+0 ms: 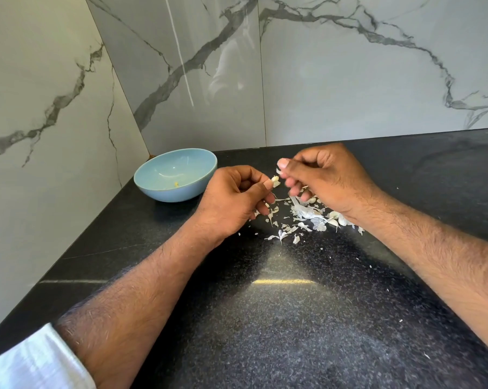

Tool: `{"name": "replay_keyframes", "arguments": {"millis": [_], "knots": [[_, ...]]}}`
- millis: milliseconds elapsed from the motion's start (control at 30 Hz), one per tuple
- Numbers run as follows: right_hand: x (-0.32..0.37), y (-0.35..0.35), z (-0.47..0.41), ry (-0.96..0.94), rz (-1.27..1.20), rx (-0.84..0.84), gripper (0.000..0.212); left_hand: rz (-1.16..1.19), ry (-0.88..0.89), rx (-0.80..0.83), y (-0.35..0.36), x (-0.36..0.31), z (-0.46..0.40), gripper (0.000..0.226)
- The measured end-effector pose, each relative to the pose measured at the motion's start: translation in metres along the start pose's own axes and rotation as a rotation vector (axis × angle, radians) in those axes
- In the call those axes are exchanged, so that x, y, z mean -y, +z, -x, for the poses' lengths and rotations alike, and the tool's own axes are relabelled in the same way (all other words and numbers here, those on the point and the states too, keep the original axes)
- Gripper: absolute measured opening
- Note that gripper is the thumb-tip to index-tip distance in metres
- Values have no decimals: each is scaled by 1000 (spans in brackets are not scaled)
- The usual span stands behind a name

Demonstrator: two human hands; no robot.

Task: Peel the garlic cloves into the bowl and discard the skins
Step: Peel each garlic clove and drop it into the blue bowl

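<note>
My left hand (pixel 237 197) pinches a small pale garlic clove (pixel 275 179) between thumb and fingertips, just above the black counter. Close to its right, my right hand (pixel 324 178) has its fingers curled and pinches a white scrap of skin (pixel 278 172) next to the clove. Below and between both hands lies a scatter of white garlic skins (pixel 307 214). A few unpeeled cloves (pixel 338 219) rest under my right wrist. The light blue bowl (pixel 158 189) stands to the left, with one small yellowish piece (pixel 176 184) inside.
The black speckled counter (pixel 279 318) runs to a marble-patterned wall at the left and back, forming a corner behind the bowl. Tiny skin flecks dot the counter to the right. A white sleeve (pixel 32 363) shows at the lower left.
</note>
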State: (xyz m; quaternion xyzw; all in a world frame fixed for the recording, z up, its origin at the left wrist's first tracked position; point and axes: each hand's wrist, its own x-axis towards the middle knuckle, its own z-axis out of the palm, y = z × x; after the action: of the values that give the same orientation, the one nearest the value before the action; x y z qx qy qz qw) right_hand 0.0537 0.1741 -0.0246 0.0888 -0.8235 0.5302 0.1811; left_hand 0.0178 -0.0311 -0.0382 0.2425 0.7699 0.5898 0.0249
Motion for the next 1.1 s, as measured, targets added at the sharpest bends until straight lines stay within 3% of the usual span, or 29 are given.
{"name": "replay_keyframes", "arguments": {"millis": [100,233,367,467,1100], "knots": [[-1,-7,-1,-21,217,-75,25,-174,91,-44,-2,1,0,9],[1,-5,2,-36,239,46,18,-346,185,-98,-5,3,0,8],[1,1,8,-200,348,86,2,-498,250,-130,-7,1,0,8],[0,2,7,-255,421,86,8,-558,284,-141,-5,-1,1,8],[0,16,10,-143,354,62,12,-324,143,-213,8,-9,6,13]]}}
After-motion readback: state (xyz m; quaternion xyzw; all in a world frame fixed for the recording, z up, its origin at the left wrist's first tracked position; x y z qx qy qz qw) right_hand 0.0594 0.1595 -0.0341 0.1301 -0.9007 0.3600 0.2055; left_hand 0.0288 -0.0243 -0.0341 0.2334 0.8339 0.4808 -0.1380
